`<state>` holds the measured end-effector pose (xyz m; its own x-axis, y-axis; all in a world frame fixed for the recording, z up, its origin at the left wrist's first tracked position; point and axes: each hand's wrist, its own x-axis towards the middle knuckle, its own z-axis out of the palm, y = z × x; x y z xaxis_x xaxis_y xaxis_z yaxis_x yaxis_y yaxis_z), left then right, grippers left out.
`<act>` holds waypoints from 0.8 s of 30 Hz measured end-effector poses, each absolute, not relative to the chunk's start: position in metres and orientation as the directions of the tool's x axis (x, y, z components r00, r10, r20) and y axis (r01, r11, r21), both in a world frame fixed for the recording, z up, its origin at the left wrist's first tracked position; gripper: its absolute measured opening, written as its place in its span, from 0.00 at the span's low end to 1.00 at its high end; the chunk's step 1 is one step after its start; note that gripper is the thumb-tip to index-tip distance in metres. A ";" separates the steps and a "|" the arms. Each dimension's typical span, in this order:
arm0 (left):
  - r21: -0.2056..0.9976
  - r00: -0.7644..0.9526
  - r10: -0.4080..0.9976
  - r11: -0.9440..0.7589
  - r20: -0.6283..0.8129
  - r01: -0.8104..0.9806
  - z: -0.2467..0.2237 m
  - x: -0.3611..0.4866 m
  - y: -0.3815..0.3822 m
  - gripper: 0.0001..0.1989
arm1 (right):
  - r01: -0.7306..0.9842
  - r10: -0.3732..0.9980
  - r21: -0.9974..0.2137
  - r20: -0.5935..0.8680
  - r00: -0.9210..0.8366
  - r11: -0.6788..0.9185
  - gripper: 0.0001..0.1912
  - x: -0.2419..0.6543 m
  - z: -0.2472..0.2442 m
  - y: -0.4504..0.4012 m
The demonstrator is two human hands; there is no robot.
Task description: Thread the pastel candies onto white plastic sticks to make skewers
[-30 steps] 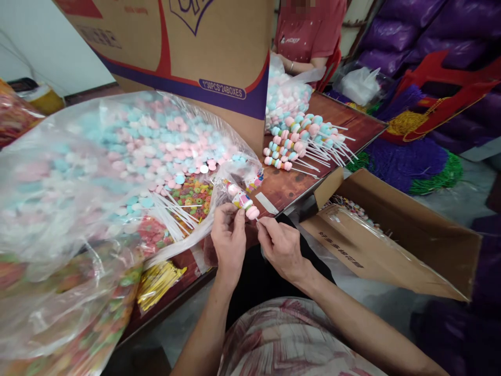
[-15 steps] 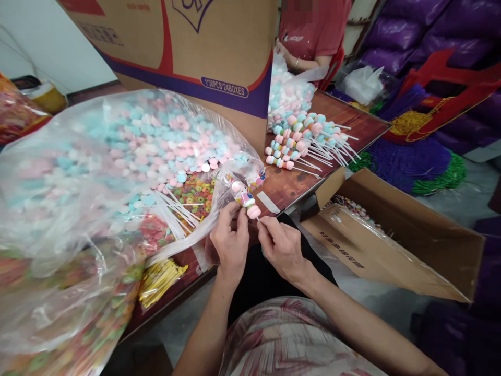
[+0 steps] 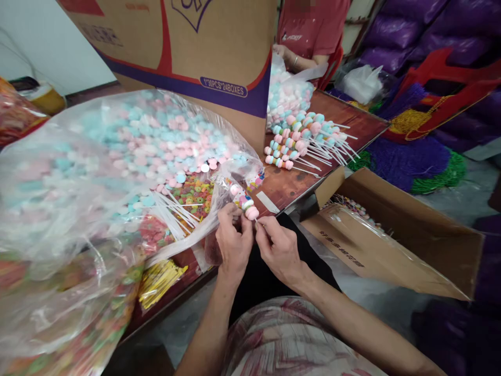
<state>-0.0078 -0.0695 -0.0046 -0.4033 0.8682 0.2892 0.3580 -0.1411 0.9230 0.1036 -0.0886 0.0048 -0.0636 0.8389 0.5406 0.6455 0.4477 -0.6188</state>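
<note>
Between my hands is a candy skewer (image 3: pixel 251 211) of stacked pastel pieces inside a clear printed wrapper (image 3: pixel 239 194). My left hand (image 3: pixel 235 235) pinches the lower end of the wrapper beside the pink candy at the bottom. Close by, my right hand (image 3: pixel 278 245) has thumb and finger pressed together at the stick just below that candy; whether a tie is there too is too small to tell. To the left, a large clear bag (image 3: pixel 129 141) of pink, blue and white candies lies open, with loose white sticks (image 3: pixel 176 216) at its mouth.
Finished-looking skewers (image 3: pixel 305 138) lie piled on the wooden table (image 3: pixel 352 112). Gold twist ties (image 3: pixel 160 282) sit at the near edge. A tall carton (image 3: pixel 219 52) stands behind. An open cardboard box (image 3: pixel 364 250) is at my right. Across the table sits a person in a red shirt (image 3: pixel 313 31).
My left hand has shifted slightly right and my fingers have closed in around the wrapper's lower end. The hands are a little nearer each other. The skewer stays held.
</note>
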 end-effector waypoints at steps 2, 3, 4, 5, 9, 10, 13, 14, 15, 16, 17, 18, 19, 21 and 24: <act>0.942 -0.394 0.879 -0.152 0.267 0.299 -0.006 -0.007 -0.069 0.15 | 0.632 0.839 -0.625 0.539 -0.075 0.458 0.09 0.103 0.005 -0.087; 0.949 -0.392 0.882 -0.161 0.261 0.270 -0.007 -0.007 -0.069 0.15 | 0.624 0.839 -0.629 0.538 -0.081 0.463 0.09 0.103 0.005 -0.086; 0.955 -0.395 0.882 -0.171 0.258 0.243 -0.008 -0.006 -0.069 0.15 | 0.620 0.838 -0.629 0.539 -0.086 0.469 0.09 0.103 0.005 -0.085; 0.961 -0.400 0.881 -0.180 0.252 0.210 -0.008 -0.006 -0.069 0.15 | 0.620 0.833 -0.624 0.546 -0.089 0.476 0.09 0.104 0.004 -0.084; 0.990 -0.408 0.907 -0.136 0.106 -0.045 0.001 -0.007 -0.069 0.13 | 0.677 0.780 -0.526 0.615 -0.115 0.515 0.09 0.108 0.002 -0.081; 0.986 -0.399 0.916 -0.099 0.037 -0.137 0.005 -0.008 -0.067 0.13 | 0.699 0.757 -0.483 0.640 -0.128 0.527 0.08 0.110 0.002 -0.080; 0.918 -0.322 0.934 0.015 -0.154 -0.395 0.018 -0.014 -0.057 0.19 | 0.752 0.681 -0.339 0.706 -0.194 0.565 0.08 0.114 0.001 -0.079; 0.886 -0.269 0.942 0.055 -0.198 -0.461 0.022 -0.016 -0.052 0.21 | 0.760 0.663 -0.297 0.714 -0.225 0.578 0.08 0.114 0.001 -0.079; 0.854 -0.215 0.949 0.091 -0.230 -0.512 0.026 -0.018 -0.048 0.22 | 0.764 0.653 -0.266 0.714 -0.254 0.588 0.08 0.115 0.001 -0.079; 0.827 -0.169 0.953 0.120 -0.251 -0.549 0.028 -0.019 -0.044 0.22 | 0.763 0.652 -0.251 0.706 -0.277 0.596 0.08 0.114 0.000 -0.080; 0.806 -0.132 0.955 0.144 -0.265 -0.574 0.030 -0.020 -0.041 0.22 | 0.758 0.660 -0.257 0.694 -0.287 0.599 0.08 0.114 0.000 -0.081; 0.790 -0.108 0.956 0.159 -0.273 -0.592 0.031 -0.020 -0.039 0.21 | 0.749 0.679 -0.287 0.678 -0.282 0.597 0.07 0.113 -0.001 -0.082; 0.779 -0.103 0.955 0.161 -0.277 -0.607 0.031 -0.020 -0.037 0.20 | 0.734 0.704 -0.337 0.660 -0.263 0.590 0.07 0.113 -0.003 -0.082; 0.759 -0.108 0.953 0.154 -0.284 -0.633 0.029 -0.018 -0.036 0.19 | 0.691 0.756 -0.455 0.621 -0.206 0.561 0.08 0.112 -0.005 -0.084; 0.734 -0.094 0.956 0.149 -0.279 -0.663 0.027 -0.013 -0.038 0.18 | 0.647 0.795 -0.544 0.583 -0.167 0.535 0.17 0.112 -0.007 -0.086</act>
